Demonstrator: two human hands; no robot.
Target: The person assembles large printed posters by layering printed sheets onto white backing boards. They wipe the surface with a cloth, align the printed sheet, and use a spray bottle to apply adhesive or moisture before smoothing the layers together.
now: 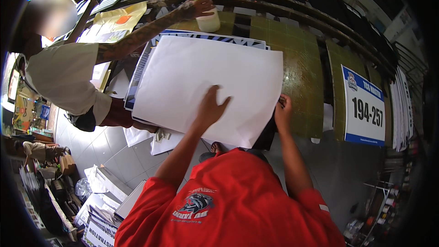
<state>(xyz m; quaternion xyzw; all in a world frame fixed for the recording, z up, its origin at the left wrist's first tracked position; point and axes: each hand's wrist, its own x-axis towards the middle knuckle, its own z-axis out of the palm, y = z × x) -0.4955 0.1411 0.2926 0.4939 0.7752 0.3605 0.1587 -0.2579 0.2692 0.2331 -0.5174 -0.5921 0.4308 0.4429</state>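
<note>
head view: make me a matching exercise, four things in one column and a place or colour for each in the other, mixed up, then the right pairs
Column one
1. left hand
2. right hand
3. bottle
4. number sign

Column two
A. white, with blue bands along top and bottom
B. over the middle part of the large white sheet, fingers spread
C. in a co-worker's hand
D. at the right-hand edge of the large white sheet

Right pairs: 1-B, 2-D, 3-C, 4-A
</note>
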